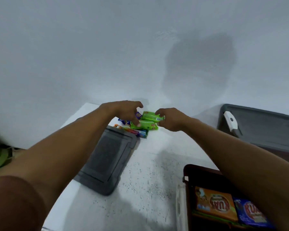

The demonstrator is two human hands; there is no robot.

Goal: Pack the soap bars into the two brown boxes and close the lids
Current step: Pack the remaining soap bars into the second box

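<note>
From the head view, both hands reach to the bench's [148, 172] far end: the right hand [171, 119] pinches the upper green soap bar [150, 116], long axis running left-right, while the left hand [123, 111] grips the lower green bar [144, 125]; the open brown box [207, 176] lies near, rightward.

Head view, angled forward-down, table [145, 172] near.

two bare forearms [57, 152], no sleeves, watch or rings visible.
</note>
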